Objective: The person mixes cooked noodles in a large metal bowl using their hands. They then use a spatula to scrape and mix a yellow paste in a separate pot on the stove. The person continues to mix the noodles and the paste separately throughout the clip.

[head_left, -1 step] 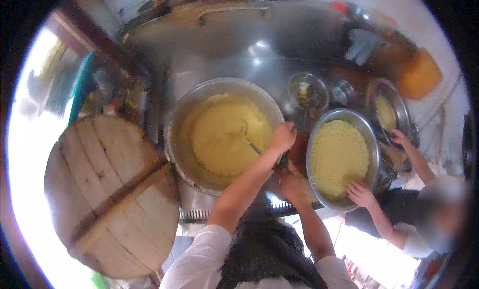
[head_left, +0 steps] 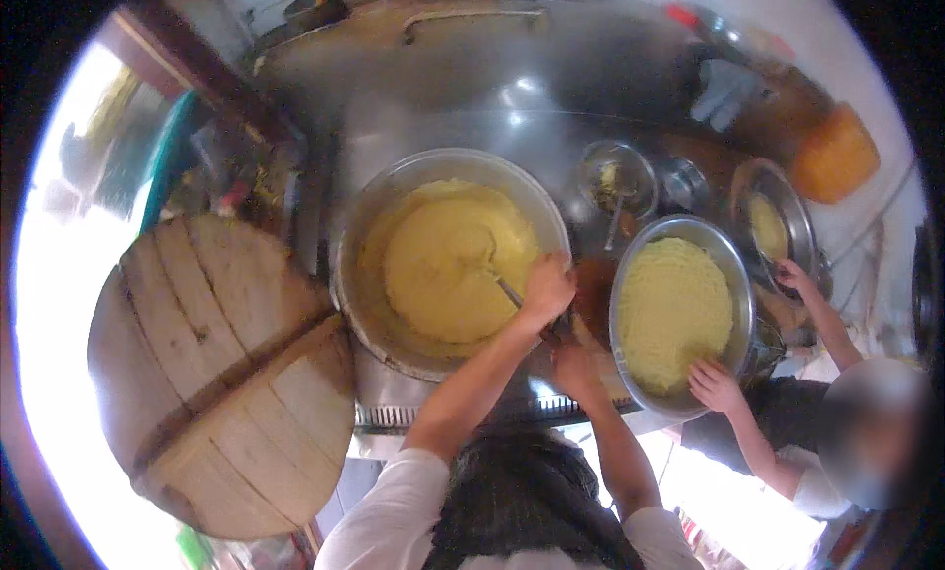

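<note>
A wide metal pot (head_left: 351, 304) holds thick yellow batter (head_left: 433, 275). A long-handled stirrer (head_left: 506, 289) slants into it, its head mostly sunk, so I cannot tell its exact shape. At the pot's right rim my left hand (head_left: 549, 288) is closed round the handle. Lower down, outside the pot, my right hand (head_left: 574, 361) grips the handle's near end. Just right of my hands stands an oval metal basin (head_left: 745, 324) with pale yellow, crumbly meal (head_left: 674, 309). A co-worker's hand (head_left: 715, 385) rests at that meal's near edge; their other hand (head_left: 790, 273) touches a smaller metal basin (head_left: 802, 216).
A large round wooden lid (head_left: 212, 324) stands left of the pot. Behind the oval basin are a metal bowl (head_left: 645, 166) with a spoon and a small metal cup (head_left: 683, 183). An orange container (head_left: 835, 157) stands far right. The co-worker (head_left: 787, 442) is close on my right.
My left hand has moved slightly toward me and left along with the stirrer. My right hand has barely moved. The whole view has shifted a little.
</note>
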The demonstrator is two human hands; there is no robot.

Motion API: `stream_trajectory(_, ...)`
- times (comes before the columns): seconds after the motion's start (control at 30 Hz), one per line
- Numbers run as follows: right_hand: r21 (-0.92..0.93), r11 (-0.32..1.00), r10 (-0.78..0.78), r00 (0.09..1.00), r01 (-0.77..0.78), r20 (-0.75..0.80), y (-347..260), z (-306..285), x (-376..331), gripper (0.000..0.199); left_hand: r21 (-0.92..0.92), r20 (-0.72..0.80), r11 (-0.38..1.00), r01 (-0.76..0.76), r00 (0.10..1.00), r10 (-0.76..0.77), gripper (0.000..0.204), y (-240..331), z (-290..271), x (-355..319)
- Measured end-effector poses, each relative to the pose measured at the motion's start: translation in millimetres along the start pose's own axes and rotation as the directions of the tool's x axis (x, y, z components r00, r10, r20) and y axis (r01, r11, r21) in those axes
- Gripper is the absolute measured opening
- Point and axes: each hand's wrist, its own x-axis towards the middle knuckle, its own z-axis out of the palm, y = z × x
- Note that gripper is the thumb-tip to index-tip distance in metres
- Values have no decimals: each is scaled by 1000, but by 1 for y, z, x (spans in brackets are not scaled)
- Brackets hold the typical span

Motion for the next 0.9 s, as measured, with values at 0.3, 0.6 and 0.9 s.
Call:
stream_trajectory(0.3, 334, 942, -125, 967, 46, 221, -110, -9, 3, 29, -800, 593, -396, 450, 694, -409, 21, -69, -57, -176)
stream_trajectory(0.6, 287, 693, -669, 738, 661, -84, -101, -13, 28, 30, -852, 423, -53, 520, 626, -655, 9, 11, -103, -229)
stream_trajectory(0.9, 412, 614, -775, 614, 673, 152, -124, 79, 116, 11, -847, 393, -26, 531, 592, -704, 10, -19, -108, -161)
